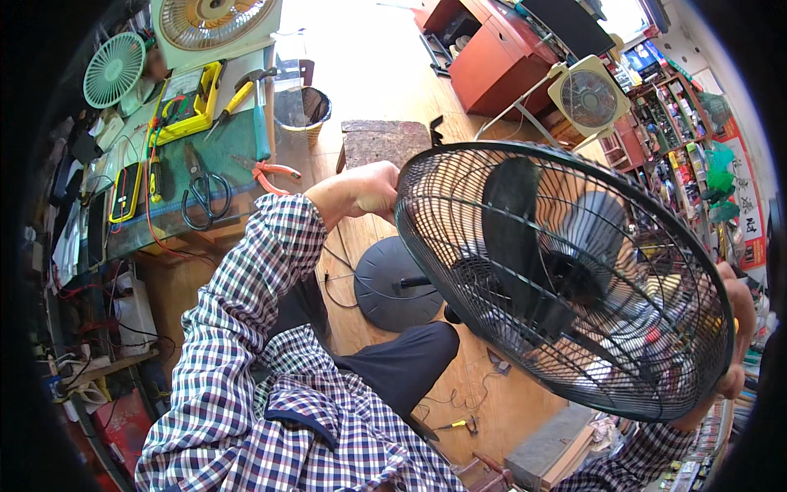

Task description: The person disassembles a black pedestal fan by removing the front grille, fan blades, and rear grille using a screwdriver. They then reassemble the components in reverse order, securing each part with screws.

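A black pedestal fan point(525, 238) with a wire guard is tilted before me, its dark blades showing through the wires. My left hand point(373, 190) is closed on the rim of the guard at its left side. On the opposite side, the fingers of my right hand point(735, 332) wrap round the rim; part of that hand is hidden behind the guard. Below, the fan's round black base point(389, 291) rests on the wooden floor, with a short pole reaching toward the fan head.
At left, a workbench holds pliers point(269, 175), scissors point(205, 190), a hammer point(238, 97) and a yellow multimeter case point(187, 107). A wooden stool point(385, 141) stands ahead. Cords and a yellow-handled screwdriver point(457, 424) lie on the floor. Shelves point(668, 111) line the right.
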`<state>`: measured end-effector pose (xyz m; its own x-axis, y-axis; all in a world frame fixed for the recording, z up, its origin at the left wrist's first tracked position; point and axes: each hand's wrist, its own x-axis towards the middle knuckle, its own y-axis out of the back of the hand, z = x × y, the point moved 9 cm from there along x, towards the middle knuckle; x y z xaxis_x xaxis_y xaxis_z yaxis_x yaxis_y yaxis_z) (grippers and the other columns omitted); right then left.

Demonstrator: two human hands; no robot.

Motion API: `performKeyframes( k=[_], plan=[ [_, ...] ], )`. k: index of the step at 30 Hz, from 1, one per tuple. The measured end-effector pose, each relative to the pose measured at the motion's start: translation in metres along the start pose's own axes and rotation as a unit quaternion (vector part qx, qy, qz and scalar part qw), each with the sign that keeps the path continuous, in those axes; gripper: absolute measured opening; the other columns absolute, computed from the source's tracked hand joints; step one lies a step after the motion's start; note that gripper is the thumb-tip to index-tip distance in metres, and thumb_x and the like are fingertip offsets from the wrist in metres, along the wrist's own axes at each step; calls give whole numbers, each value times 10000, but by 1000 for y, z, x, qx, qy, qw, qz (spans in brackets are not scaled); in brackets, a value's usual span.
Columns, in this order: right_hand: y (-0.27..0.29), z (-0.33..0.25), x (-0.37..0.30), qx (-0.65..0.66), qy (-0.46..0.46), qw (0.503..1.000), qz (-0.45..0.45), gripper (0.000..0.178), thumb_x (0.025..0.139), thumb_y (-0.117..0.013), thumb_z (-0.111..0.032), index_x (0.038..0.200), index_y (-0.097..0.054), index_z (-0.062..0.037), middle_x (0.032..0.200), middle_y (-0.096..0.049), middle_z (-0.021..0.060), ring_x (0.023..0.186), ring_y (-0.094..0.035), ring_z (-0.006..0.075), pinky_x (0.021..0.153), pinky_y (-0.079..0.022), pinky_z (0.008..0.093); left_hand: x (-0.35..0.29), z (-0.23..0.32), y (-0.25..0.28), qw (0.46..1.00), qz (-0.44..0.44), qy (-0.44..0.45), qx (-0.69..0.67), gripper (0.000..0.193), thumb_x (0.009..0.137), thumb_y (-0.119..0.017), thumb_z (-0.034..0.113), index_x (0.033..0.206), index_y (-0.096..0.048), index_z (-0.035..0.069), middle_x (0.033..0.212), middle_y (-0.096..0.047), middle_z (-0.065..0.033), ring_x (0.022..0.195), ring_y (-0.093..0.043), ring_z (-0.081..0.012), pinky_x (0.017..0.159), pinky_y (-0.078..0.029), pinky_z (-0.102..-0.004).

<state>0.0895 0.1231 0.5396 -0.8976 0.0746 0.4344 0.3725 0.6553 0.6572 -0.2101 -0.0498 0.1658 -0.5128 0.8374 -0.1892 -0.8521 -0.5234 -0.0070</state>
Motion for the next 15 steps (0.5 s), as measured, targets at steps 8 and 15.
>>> performKeyframes(
  k=[8, 15],
  plan=[
    [-11, 7, 2, 39, 6, 999, -36, 1024, 737, -796, -825, 1261, -619, 36, 1079, -556, 124, 959, -555, 205, 860, -518, 355, -2, -3, -12, 989, -11, -17, -144, 153, 887, -823, -14, 1032, -778, -30, 959, -774, -126, 839, -746, -231, 748, -636, -376],
    [-19, 2, 2, 52, -11, 998, -18, 1081, 711, -853, -817, 1318, -630, 49, 1160, -604, 154, 1039, -613, 236, 945, -564, 397, -12, -6, -8, 992, 43, 6, -116, 148, 953, -783, 8, 1089, -765, -47, 1027, -755, -101, 898, -733, -200, 762, -626, -325]
  ],
)
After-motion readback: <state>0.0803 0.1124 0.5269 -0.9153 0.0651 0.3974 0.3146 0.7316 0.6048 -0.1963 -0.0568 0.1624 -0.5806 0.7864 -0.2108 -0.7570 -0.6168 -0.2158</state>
